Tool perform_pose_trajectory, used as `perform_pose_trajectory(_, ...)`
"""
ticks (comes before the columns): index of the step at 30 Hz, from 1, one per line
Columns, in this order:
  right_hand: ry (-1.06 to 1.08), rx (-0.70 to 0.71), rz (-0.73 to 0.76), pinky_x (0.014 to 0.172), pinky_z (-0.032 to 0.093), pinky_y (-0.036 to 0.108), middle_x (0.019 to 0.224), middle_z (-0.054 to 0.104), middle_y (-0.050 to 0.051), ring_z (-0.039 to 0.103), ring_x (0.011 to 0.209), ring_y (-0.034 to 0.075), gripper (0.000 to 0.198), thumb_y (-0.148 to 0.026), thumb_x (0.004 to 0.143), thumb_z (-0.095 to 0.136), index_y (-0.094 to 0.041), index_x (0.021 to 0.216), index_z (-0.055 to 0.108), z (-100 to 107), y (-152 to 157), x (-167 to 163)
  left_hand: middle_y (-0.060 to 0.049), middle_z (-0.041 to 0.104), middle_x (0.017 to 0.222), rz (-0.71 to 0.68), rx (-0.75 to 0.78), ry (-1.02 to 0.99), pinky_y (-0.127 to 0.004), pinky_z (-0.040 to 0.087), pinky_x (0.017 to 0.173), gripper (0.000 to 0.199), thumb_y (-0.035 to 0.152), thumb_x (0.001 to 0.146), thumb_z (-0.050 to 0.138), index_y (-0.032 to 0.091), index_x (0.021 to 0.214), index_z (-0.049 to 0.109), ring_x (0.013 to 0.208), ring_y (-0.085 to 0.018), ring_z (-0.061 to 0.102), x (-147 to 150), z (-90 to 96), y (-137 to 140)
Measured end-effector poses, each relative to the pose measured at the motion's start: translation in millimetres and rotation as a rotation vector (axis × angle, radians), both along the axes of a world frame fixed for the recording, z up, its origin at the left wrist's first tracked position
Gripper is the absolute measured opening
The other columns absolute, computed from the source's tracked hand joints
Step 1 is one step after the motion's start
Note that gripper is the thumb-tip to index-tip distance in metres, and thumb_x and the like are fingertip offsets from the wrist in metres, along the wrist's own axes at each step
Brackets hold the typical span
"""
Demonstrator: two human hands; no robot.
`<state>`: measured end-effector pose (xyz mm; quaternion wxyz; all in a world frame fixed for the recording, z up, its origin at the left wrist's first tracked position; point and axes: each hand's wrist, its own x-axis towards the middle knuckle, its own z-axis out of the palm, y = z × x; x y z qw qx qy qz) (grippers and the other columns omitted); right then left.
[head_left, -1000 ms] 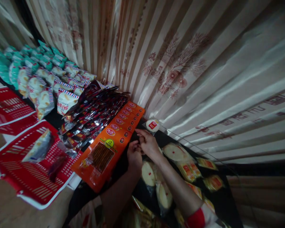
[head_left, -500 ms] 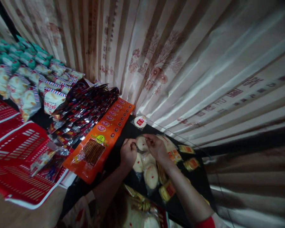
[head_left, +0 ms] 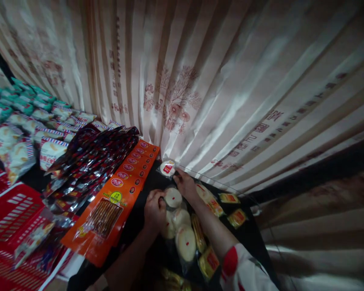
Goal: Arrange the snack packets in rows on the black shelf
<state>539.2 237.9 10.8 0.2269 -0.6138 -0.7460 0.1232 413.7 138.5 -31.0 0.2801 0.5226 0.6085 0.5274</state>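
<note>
Several pale round crackers in clear wrappers lie on a black-covered table, most with a small red mark on top. My left hand (head_left: 155, 208) is closed, its curled fingers at the left edge of a round wrapped cracker (head_left: 173, 197). Farther back, a round wrapped cracker with a red label (head_left: 168, 168) lies by the curtain. My right hand (head_left: 185, 184) is closed in a pinch at its lower right edge. Below my hands lies another round wrapped cracker (head_left: 185, 243), with yellow packets (head_left: 208, 262) to its right.
To the left are an orange strip of snack packs (head_left: 118, 202), a heap of dark shiny packets (head_left: 94, 157) and rows of white and green snack bags (head_left: 53, 151). A red basket (head_left: 16, 206) with packets stands lower left. A pleated printed curtain (head_left: 182, 81) borders the table.
My right hand has moved back from the nearer round cracker to the red-labelled one by the curtain. My left hand stays by the nearer cracker. The view has shifted.
</note>
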Motion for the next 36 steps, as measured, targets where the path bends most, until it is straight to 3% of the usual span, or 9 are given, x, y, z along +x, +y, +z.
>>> perform_pose_trajectory(4, -0.065, -0.086, -0.119, 0.083, 0.046, 0.031, 0.105, 0.066, 0.005, 0.062, 0.091, 0.020, 0.052, -0.033, 0.083, 0.051, -0.025, 0.134, 0.042, -9.2, 28.8, -14.9, -0.007, 0.059, 0.099, 0.000, -0.031, -0.013, -0.034, 0.046, 0.088, 0.030, 0.002, 0.071, 0.040, 0.017, 0.083, 0.064, 0.097, -0.018, 0.057, 3.1, 0.9, 9.6)
perform_pose_trajectory(8, -0.043, -0.058, -0.163, 0.083, 0.046, 0.031, 0.105, 0.064, 0.008, 0.061, 0.094, 0.021, 0.059, -0.030, 0.078, 0.057, -0.021, 0.134, 0.040, -24.7, 46.1, -23.3, -0.007, 0.059, 0.100, 0.005, -0.043, -0.031, -0.033, 0.046, 0.090, 0.029, 0.002, 0.071, 0.042, 0.017, 0.083, 0.064, 0.098, -0.018, 0.057, 4.7, 0.4, 16.3)
perform_pose_trajectory(14, 0.239, 0.044, -0.104, 0.086, 0.047, 0.034, 0.103, 0.063, 0.005, 0.059, 0.089, 0.019, 0.052, -0.026, 0.075, 0.054, -0.019, 0.127, 0.048, -39.1, 64.6, -29.9, -0.006, 0.061, 0.094, 0.007, -0.033, -0.059, -0.032, 0.048, 0.086, 0.029, 0.002, 0.072, 0.042, 0.018, 0.083, 0.063, 0.093, -0.017, 0.059, 4.8, -2.1, 16.8)
perform_pose_trajectory(20, 0.258, 0.076, 0.004, 0.091, 0.044, 0.035, 0.115, 0.058, 0.009, 0.056, 0.095, 0.019, 0.050, -0.022, 0.075, 0.053, -0.019, 0.125, 0.050, -36.6, 63.5, -40.1, -0.005, 0.061, 0.091, 0.003, -0.036, -0.094, -0.032, 0.048, 0.084, 0.027, 0.002, 0.071, 0.043, 0.019, 0.079, 0.063, 0.090, -0.017, 0.060, 4.0, -1.5, 17.4)
perform_pose_trajectory(23, 0.261, 0.094, -0.026, 0.090, 0.045, 0.036, 0.114, 0.058, 0.009, 0.056, 0.093, 0.019, 0.049, -0.021, 0.076, 0.052, -0.020, 0.125, 0.050, -36.6, 65.3, -40.8, -0.005, 0.062, 0.090, 0.013, -0.047, -0.113, -0.032, 0.048, 0.083, 0.026, 0.003, 0.072, 0.043, 0.019, 0.078, 0.063, 0.088, -0.016, 0.060, 3.4, -1.1, 18.4)
perform_pose_trajectory(30, 0.123, 0.061, -0.130, 0.091, 0.044, 0.033, 0.111, 0.060, 0.010, 0.058, 0.095, 0.019, 0.044, -0.020, 0.080, 0.047, -0.018, 0.124, 0.051, -35.7, 75.4, -42.6, -0.004, 0.062, 0.088, -0.003, -0.048, -0.120, -0.031, 0.049, 0.082, 0.028, 0.002, 0.070, 0.043, 0.019, 0.078, 0.063, 0.086, -0.016, 0.060, 2.7, -0.2, 17.7)
perform_pose_trajectory(36, -0.087, -0.062, -0.211, 0.081, 0.047, 0.033, 0.110, 0.062, 0.012, 0.062, 0.093, 0.022, 0.044, -0.035, 0.085, 0.047, -0.021, 0.126, 0.049, -22.9, 72.1, -47.8, -0.004, 0.062, 0.089, -0.009, -0.039, -0.133, -0.031, 0.048, 0.083, 0.029, 0.001, 0.068, 0.042, 0.019, 0.080, 0.062, 0.089, -0.016, 0.060, 2.8, -0.5, 18.5)
